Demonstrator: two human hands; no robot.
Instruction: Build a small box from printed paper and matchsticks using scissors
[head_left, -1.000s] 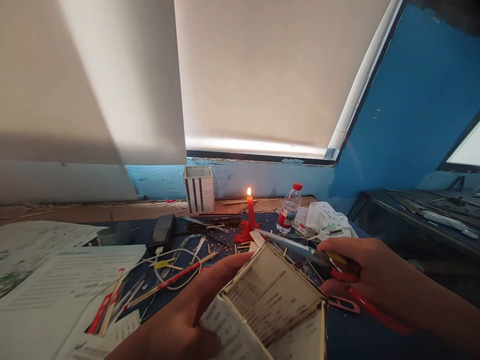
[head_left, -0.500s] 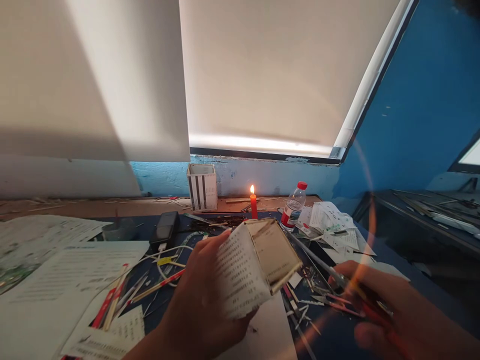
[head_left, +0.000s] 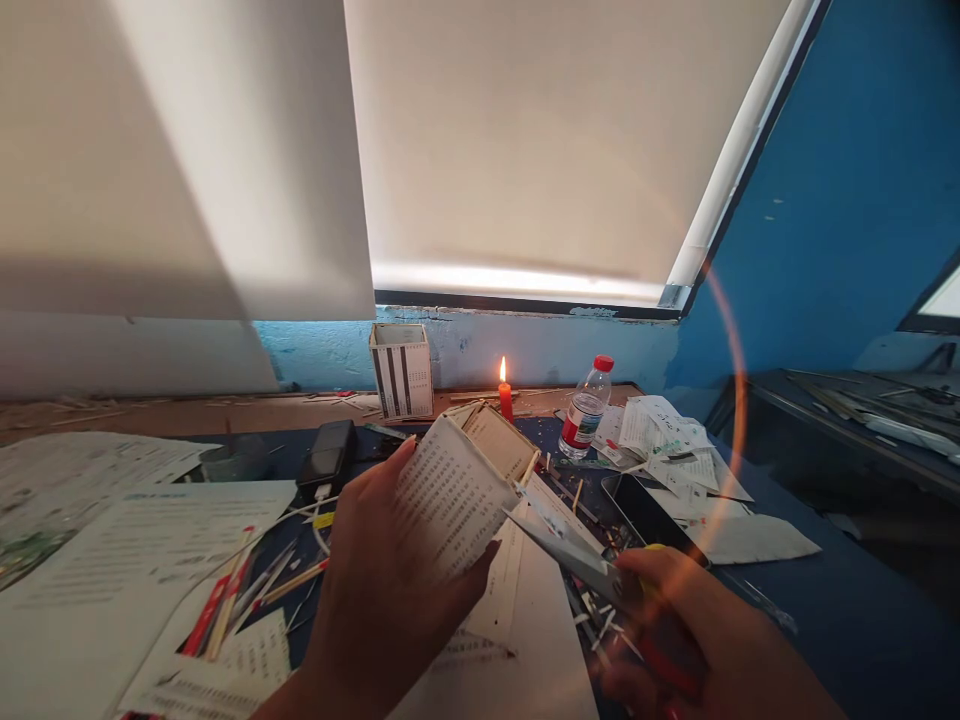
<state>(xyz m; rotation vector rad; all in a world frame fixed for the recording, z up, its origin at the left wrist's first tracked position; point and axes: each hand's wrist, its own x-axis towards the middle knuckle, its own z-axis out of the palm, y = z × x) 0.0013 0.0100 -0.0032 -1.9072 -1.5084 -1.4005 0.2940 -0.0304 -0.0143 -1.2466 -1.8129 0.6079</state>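
Note:
My left hand (head_left: 390,590) grips a small box made of printed paper (head_left: 457,485), held up over the desk with its open top tilted away towards the candle. My right hand (head_left: 690,640) is closed on red-handled scissors (head_left: 577,555), whose blades point left and touch the lower right edge of the paper box. A sheet of white paper (head_left: 525,640) lies on the desk under both hands.
A lit red candle (head_left: 505,393), a water bottle (head_left: 587,408) and a striped paper box (head_left: 402,371) stand at the back of the desk. Printed sheets (head_left: 112,560), sticks (head_left: 247,590), a black charger with cable (head_left: 327,458) and crumpled papers (head_left: 675,440) lie around.
My left hand has turned the paper box and lifted it farther from me. My right hand brought the scissors from the right in to the box's edge.

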